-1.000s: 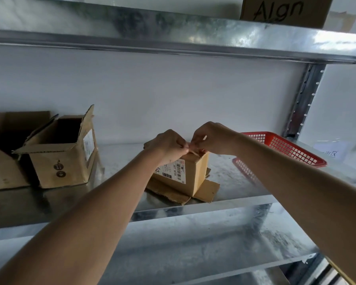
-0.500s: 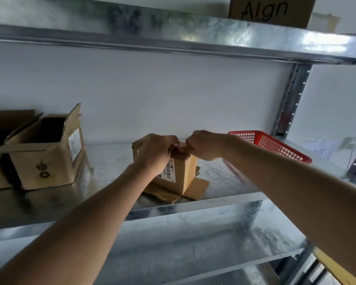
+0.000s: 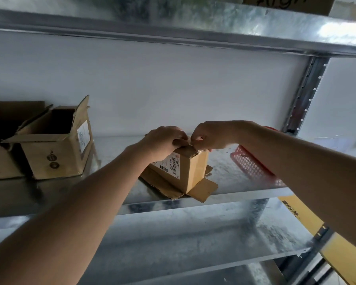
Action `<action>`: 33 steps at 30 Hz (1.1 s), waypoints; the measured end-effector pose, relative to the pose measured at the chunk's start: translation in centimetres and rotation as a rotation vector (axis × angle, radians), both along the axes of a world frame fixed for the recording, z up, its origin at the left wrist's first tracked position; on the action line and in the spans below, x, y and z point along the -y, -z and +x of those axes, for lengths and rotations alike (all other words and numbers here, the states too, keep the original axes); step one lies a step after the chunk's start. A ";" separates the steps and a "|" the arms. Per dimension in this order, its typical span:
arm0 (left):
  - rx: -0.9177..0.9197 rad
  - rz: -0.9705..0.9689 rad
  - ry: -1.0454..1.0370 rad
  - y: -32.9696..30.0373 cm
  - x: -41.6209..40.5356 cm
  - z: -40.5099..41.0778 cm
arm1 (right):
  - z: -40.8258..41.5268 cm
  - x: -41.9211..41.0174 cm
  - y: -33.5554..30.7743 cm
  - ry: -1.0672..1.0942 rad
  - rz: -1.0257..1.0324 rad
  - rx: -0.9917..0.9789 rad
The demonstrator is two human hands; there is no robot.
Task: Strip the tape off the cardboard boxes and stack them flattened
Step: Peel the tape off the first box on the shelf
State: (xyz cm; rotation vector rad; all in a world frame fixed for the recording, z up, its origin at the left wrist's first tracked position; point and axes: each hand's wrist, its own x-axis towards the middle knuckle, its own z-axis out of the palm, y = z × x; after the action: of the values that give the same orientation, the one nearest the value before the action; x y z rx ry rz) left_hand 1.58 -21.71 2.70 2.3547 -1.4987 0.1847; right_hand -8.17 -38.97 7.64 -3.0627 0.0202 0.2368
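Observation:
A small cardboard box (image 3: 193, 171) with a white barcode label stands on the metal shelf (image 3: 111, 194), its bottom flaps splayed flat on the shelf. My left hand (image 3: 164, 140) presses down on the box's top at the left. My right hand (image 3: 210, 136) pinches at the top edge of the box, fingers closed on what looks like tape; the tape itself is hard to make out. The two hands almost touch.
An open cardboard box (image 3: 56, 145) stands at the left, with more cardboard (image 3: 0, 161) beside it. A red plastic basket (image 3: 253, 167) sits at the right behind my right forearm. A shelf (image 3: 173, 23) runs overhead; a steel upright (image 3: 302, 95) stands at the right.
The hands stay on the box top; the right hand's fingers have shifted to pinch at the top edge. The head camera has moved and tilted, so the scene sits differently in frame.

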 end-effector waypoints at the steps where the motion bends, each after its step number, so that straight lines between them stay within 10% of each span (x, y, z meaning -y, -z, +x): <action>1: -0.021 0.012 0.018 -0.1 -0.2 0.2 | 0.0 0.1 -0.1 0.005 0.037 -0.003; 13: -0.104 -0.016 0.024 -0.3 -0.3 1.1 | -0.2 0.8 0.2 0.064 0.303 0.016; 25: -0.010 0.002 -0.004 -0.9 1.4 0.4 | -2.3 0.2 1.7 0.030 -0.100 0.343; 33: -0.030 -0.088 0.061 0.1 1.4 -0.1 | -2.0 -1.0 0.7 0.147 -0.218 -0.020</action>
State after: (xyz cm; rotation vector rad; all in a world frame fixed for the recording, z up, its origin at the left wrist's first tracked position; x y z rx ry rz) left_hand 1.45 -23.10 2.62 2.2307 -1.5145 0.1960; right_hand -10.19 -37.98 6.90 -3.2538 0.2905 0.2724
